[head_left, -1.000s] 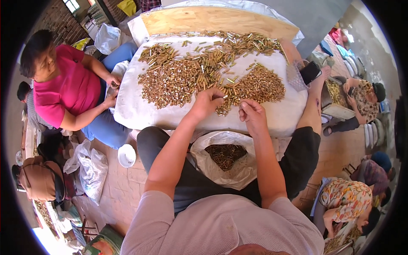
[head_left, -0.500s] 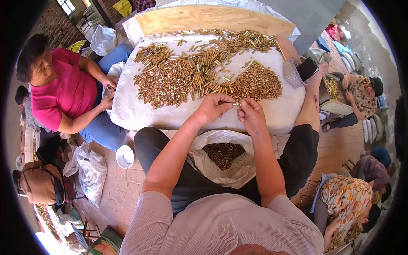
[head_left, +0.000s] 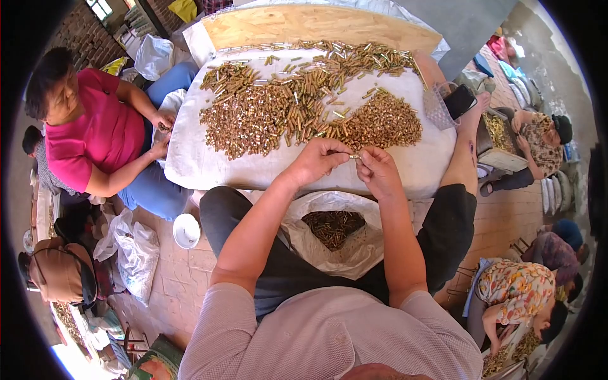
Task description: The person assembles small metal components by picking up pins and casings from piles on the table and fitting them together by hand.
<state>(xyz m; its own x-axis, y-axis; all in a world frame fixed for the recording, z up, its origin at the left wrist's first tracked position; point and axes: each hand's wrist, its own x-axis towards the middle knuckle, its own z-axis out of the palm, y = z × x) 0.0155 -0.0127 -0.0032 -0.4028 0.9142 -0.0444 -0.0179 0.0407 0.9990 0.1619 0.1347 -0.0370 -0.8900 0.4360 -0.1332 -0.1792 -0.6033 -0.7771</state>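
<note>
My left hand (head_left: 318, 161) and my right hand (head_left: 379, 172) meet over the near edge of the white-covered table (head_left: 221, 177). Both are closed, fingertips pinching the two ends of a small brass-coloured metal cylinder (head_left: 353, 156). Just beyond them lies a heap of short brass-coloured pieces (head_left: 386, 120), with a larger heap of similar pieces (head_left: 244, 120) to the left. Longer, slim brass-coloured cylinders (head_left: 307, 104) are spread between and behind the heaps. Below my hands, between my legs, an open white sack (head_left: 348, 263) holds many darker metal pieces (head_left: 332, 228).
A wooden board (head_left: 316, 28) borders the table's far side. At its right are a clear plastic basket (head_left: 437, 107) and a black phone (head_left: 459, 101). A co-worker in a pink shirt (head_left: 95, 133) sits left, near a white bucket (head_left: 186, 231) and a plastic sack (head_left: 136, 259).
My hands have barely shifted and still pinch the small cylinder together. The view has moved slightly. At the lower right, a co-worker's arm has changed position a little.
</note>
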